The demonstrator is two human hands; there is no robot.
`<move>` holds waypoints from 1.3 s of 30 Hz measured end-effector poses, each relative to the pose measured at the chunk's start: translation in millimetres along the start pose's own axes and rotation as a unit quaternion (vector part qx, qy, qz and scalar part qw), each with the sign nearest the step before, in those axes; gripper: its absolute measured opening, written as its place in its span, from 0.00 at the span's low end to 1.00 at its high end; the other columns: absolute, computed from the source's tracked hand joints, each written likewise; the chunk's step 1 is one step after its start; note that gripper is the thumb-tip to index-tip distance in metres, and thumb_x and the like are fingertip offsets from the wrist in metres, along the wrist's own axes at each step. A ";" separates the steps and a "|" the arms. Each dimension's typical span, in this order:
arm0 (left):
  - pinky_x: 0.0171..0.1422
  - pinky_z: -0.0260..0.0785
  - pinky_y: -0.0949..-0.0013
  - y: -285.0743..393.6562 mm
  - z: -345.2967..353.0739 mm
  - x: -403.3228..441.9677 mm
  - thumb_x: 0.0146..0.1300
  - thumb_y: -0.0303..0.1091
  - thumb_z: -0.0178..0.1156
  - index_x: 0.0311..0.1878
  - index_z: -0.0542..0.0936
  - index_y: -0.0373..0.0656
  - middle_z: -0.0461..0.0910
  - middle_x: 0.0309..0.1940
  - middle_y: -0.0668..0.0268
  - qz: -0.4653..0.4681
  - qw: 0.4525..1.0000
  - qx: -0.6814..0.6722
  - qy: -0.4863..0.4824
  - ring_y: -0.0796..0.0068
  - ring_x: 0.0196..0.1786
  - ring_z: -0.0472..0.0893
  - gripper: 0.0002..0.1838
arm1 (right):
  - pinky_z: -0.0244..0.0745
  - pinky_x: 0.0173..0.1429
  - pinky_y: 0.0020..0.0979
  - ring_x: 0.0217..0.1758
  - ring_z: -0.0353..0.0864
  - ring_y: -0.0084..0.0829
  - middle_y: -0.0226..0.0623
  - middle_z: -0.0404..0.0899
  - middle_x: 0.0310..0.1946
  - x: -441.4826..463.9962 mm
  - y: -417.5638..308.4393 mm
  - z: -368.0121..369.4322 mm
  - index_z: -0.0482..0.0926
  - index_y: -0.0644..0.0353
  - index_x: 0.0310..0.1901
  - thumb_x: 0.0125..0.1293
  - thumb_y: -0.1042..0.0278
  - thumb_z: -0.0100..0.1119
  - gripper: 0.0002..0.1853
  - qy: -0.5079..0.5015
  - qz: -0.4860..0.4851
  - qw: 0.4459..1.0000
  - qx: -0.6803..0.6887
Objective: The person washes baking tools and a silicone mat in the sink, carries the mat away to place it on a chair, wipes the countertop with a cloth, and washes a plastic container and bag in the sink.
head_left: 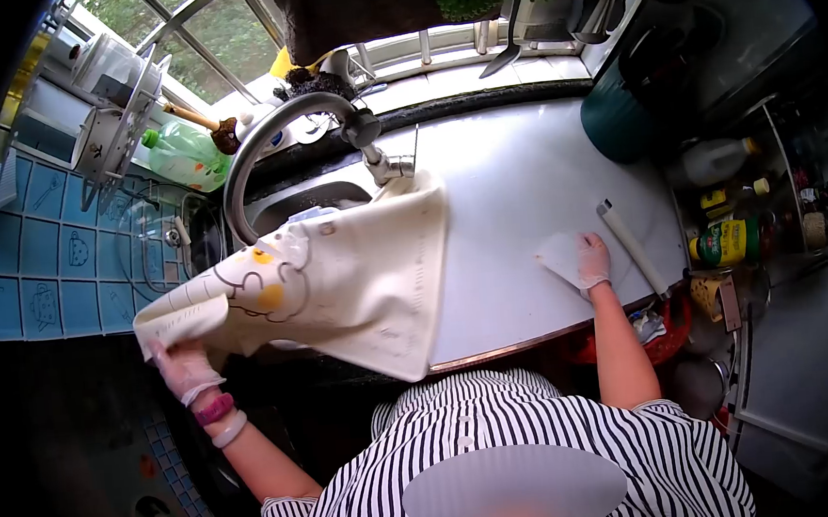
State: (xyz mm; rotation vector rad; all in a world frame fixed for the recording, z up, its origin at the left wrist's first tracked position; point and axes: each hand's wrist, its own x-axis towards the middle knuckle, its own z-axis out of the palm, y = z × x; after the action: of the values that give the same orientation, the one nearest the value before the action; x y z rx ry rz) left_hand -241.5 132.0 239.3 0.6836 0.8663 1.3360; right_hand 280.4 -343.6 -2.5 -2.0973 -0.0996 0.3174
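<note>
My left hand [190,371], in a thin clear glove, grips the near left corner of a cream-coloured mat [368,291] with a cartoon print in grey lines and yellow spots. Lifted at that corner, the mat drapes over the sink, and its right side rests on the white countertop [506,193]. My right hand [595,266], gloved too, presses a thin white cloth [560,259] flat against the countertop; its exact kind is hard to make out. Just right of this hand lies a long pale rod [632,246].
A curved faucet [278,114] arches over the partly covered sink [307,199]. Behind it stands a green bottle [184,155]. At the back right is a dark green bin [614,116]; bottles [724,242] fill a right-hand rack. A red basket [675,335] sits below the counter edge.
</note>
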 end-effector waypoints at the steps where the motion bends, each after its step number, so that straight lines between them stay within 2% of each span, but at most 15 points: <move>1: 0.69 0.67 0.53 -11.3 -0.3 6.4 0.70 0.43 0.55 0.65 0.68 0.41 0.73 0.61 0.56 0.001 1.000 0.019 0.017 0.59 0.63 0.74 0.25 | 0.74 0.48 0.31 0.40 0.79 0.31 0.38 0.83 0.35 -0.2 -2.4 4.1 0.81 0.62 0.42 0.67 0.60 0.59 0.13 0.001 0.001 1.000 -0.001; 5: 0.47 0.73 0.68 -104.2 -5.4 1.7 0.67 0.39 0.58 0.48 0.78 0.46 0.80 0.37 0.70 -0.104 0.967 0.224 -0.060 0.75 0.40 0.79 0.11 | 0.74 0.45 0.30 0.35 0.78 0.30 0.38 0.82 0.32 -14.4 -23.2 15.6 0.81 0.61 0.39 0.66 0.57 0.61 0.14 0.026 -0.026 0.998 -0.057; 6: 0.35 0.63 0.74 -129.5 9.5 -12.6 0.65 0.37 0.60 0.42 0.80 0.45 0.73 0.30 0.74 -0.122 0.950 0.283 -0.042 0.81 0.32 0.68 0.08 | 0.74 0.43 0.31 0.34 0.78 0.29 0.38 0.82 0.31 -21.2 -34.4 17.8 0.81 0.61 0.38 0.65 0.57 0.62 0.14 0.041 -0.063 0.992 -0.098; 9: 0.60 0.69 0.72 -191.6 21.8 -28.9 0.66 0.37 0.61 0.58 0.78 0.36 0.80 0.52 0.64 -0.195 0.883 0.373 -0.205 0.75 0.52 0.78 0.20 | 0.74 0.42 0.31 0.32 0.77 0.28 0.38 0.82 0.30 -29.1 -40.2 22.3 0.81 0.61 0.37 0.64 0.57 0.64 0.14 -0.038 -0.002 0.998 -0.055; 11: 0.62 0.69 0.72 -249.8 7.8 -13.6 0.66 0.35 0.62 0.65 0.72 0.37 0.78 0.57 0.62 -0.052 0.858 0.420 -0.290 0.75 0.56 0.77 0.26 | 0.73 0.40 0.30 0.32 0.77 0.27 0.36 0.83 0.31 -36.6 -43.6 34.2 0.81 0.63 0.36 0.63 0.58 0.66 0.15 -0.053 -0.003 0.997 -0.060; 13: 0.59 0.70 0.74 -271.1 19.1 2.3 0.65 0.32 0.64 0.66 0.70 0.38 0.76 0.55 0.65 -0.185 0.923 0.279 -0.190 0.76 0.52 0.77 0.28 | 0.75 0.44 0.30 0.36 0.79 0.27 0.36 0.83 0.36 -50.9 -64.2 39.1 0.81 0.67 0.42 0.64 0.61 0.65 0.15 -0.139 0.082 0.987 0.023; 16: 0.57 0.71 0.70 -294.9 -0.5 44.1 0.64 0.35 0.64 0.64 0.70 0.39 0.79 0.52 0.63 -0.152 0.922 0.304 -0.184 0.75 0.52 0.78 0.27 | 0.78 0.49 0.31 0.41 0.82 0.30 0.39 0.83 0.42 -84.5 -107.2 60.5 0.79 0.70 0.50 0.66 0.65 0.61 0.17 -0.252 0.218 0.916 0.225; 21: 0.53 0.72 0.70 -305.7 -12.3 61.4 0.65 0.39 0.63 0.60 0.72 0.39 0.79 0.48 0.63 -0.196 0.888 0.344 -0.236 0.74 0.49 0.78 0.24 | 0.78 0.51 0.31 0.45 0.82 0.29 0.41 0.82 0.44 -122.4 -191.6 142.4 0.78 0.70 0.52 0.64 0.69 0.60 0.17 -0.414 0.186 0.866 0.211; 24: 0.52 0.74 0.70 -228.2 70.5 -12.6 0.70 0.40 0.55 0.62 0.72 0.40 0.80 0.49 0.65 -0.424 0.885 0.183 -0.059 0.71 0.45 0.81 0.21 | 0.77 0.46 0.30 0.41 0.81 0.27 0.39 0.82 0.40 -134.5 -213.3 226.8 0.79 0.69 0.45 0.62 0.68 0.61 0.14 -0.416 0.074 0.894 0.148; 26: 0.52 0.75 0.70 -210.6 82.7 -28.2 0.70 0.42 0.57 0.60 0.74 0.40 0.79 0.51 0.63 -0.473 0.866 0.002 -0.161 0.70 0.44 0.82 0.21 | 0.76 0.40 0.28 0.35 0.80 0.25 0.38 0.81 0.35 -151.2 -226.2 290.3 0.79 0.67 0.42 0.62 0.67 0.61 0.12 -0.393 -0.005 0.903 0.175; 29: 0.48 0.76 0.69 -234.9 43.7 -8.2 0.69 0.42 0.59 0.58 0.75 0.38 0.80 0.49 0.61 -0.321 0.927 0.152 -0.123 0.70 0.43 0.81 0.21 | 0.75 0.31 0.27 0.29 0.78 0.22 0.34 0.79 0.31 -171.5 -239.0 352.8 0.77 0.64 0.42 0.64 0.66 0.58 0.10 -0.387 -0.029 0.902 0.191; 30: 0.39 0.76 0.68 -230.0 45.9 -0.7 0.68 0.41 0.60 0.50 0.79 0.36 0.82 0.39 0.62 -0.261 0.935 0.225 -0.085 0.73 0.35 0.81 0.17 | 0.73 0.25 0.26 0.25 0.76 0.20 0.30 0.78 0.29 -177.7 -251.3 359.1 0.76 0.62 0.43 0.67 0.65 0.55 0.10 -0.395 -0.009 0.906 0.154; 33: 0.29 0.71 0.67 -211.2 48.0 15.3 0.69 0.42 0.60 0.41 0.83 0.36 0.80 0.27 0.66 -0.148 0.896 0.418 -0.014 0.76 0.26 0.77 0.16 | 0.77 0.39 0.35 0.35 0.82 0.31 0.41 0.80 0.32 -189.7 -277.7 359.1 0.76 0.64 0.41 0.67 0.62 0.56 0.12 -0.468 0.058 0.874 0.115; 34: 0.26 0.68 0.67 -220.8 36.1 28.6 0.69 0.43 0.59 0.33 0.83 0.36 0.78 0.21 0.68 -0.119 0.889 0.442 -0.008 0.77 0.21 0.74 0.18 | 0.77 0.35 0.37 0.31 0.82 0.32 0.42 0.79 0.30 -193.6 -270.0 369.1 0.76 0.62 0.42 0.68 0.62 0.54 0.12 -0.426 -0.006 0.899 0.101; 39: 0.27 0.69 0.68 -231.9 28.6 37.9 0.71 0.43 0.56 0.33 0.82 0.37 0.79 0.23 0.67 -0.173 0.919 0.355 0.020 0.77 0.23 0.75 0.19 | 0.71 0.20 0.32 0.21 0.78 0.27 0.39 0.77 0.25 -196.9 -252.2 383.5 0.75 0.59 0.41 0.68 0.64 0.52 0.09 -0.294 -0.203 0.932 0.064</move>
State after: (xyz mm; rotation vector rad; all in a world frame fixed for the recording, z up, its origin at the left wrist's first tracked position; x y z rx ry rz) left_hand -93.1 141.3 55.1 1.0004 1.4547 0.6976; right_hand 3.5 67.3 60.4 -1.7377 -0.8339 0.6677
